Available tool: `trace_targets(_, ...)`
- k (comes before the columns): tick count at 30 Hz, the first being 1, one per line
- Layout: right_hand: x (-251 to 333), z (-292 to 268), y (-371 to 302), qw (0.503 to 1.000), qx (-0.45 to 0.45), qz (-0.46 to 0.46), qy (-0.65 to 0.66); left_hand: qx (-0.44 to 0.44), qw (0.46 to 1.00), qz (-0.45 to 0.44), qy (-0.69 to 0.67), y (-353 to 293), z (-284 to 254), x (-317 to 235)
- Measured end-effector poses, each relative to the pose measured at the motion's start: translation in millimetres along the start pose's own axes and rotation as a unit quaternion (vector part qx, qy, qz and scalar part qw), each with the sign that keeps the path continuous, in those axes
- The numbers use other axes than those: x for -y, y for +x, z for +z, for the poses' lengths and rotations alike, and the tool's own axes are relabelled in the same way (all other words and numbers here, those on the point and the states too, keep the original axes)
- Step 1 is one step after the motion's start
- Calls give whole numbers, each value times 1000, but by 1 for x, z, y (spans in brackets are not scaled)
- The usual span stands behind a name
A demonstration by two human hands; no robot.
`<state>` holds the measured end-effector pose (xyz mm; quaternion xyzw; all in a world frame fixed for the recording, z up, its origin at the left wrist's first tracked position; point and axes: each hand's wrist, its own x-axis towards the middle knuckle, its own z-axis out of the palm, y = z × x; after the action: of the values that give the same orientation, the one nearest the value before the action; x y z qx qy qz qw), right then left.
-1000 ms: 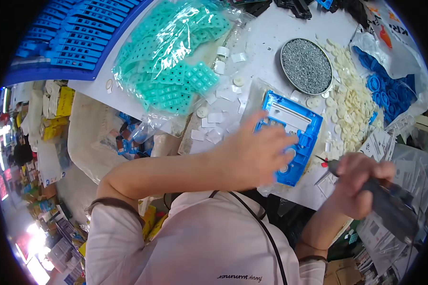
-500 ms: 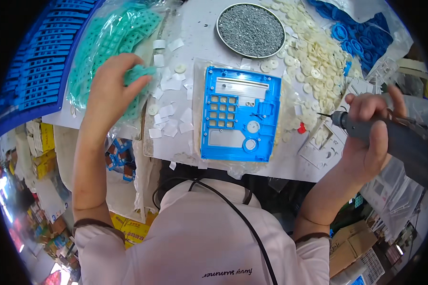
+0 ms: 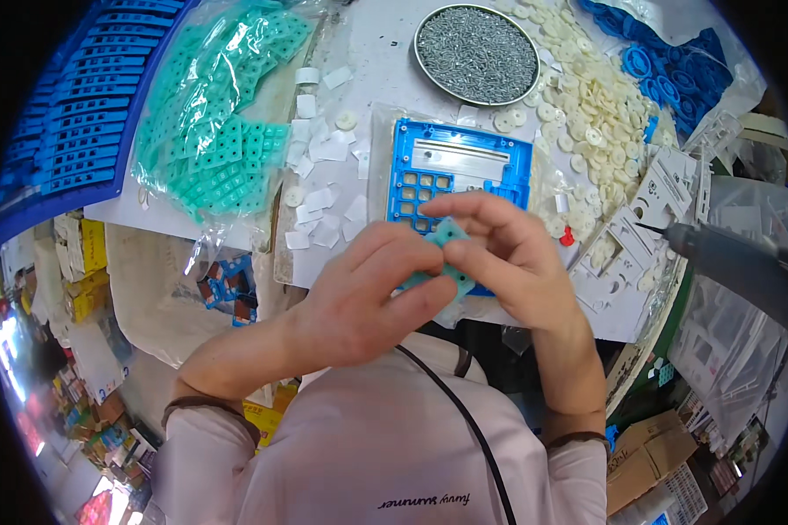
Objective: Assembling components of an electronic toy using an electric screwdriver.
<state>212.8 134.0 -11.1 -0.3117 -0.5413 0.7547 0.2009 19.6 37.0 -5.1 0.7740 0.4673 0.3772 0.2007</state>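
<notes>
1. Head view, what could go wrong: the teal pad (image 3: 447, 231) is held up between both hands, seemingly over the near half of the blue case (image 3: 522, 179). If it gets fumbled, it'd probably be dropped on the case or off the near edge of the counter (image 3: 372, 52). Likely cause: it looks bendy, and it's mostly held by fingertips.
2. The loose paper squares (image 3: 324, 229) could get brushed about if the left hand (image 3: 359, 293) is swung out low. They don't look fixed down.
3. The driver (image 3: 731, 267) is left out on the right, tip pointed inward. It could get knocked if the right hand (image 3: 521, 262) is moved outward carelessly. What it's supported by can't be told.
4. Pose, left: the forearm is angled in from the lower left, elbow bent, knuckles up. The grip is narrow, with the pad pinched between thumb and fingers.
5. Pose, right: the forearm is raised nearly straight, hand tipped inward. The thumb is laid on the pad, index stretched above it; whether the grip is really closed can't be told, since the other fingers are partly hidden.
</notes>
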Motion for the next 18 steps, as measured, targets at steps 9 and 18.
trace_targets(9,10,-20,47,874,132,-216,-415,-57,994,-68,58,-31,-3,31)
trace_targets(18,13,-9,73,779,131,-253,-558,-61,993,-61,80,-23,8,40)
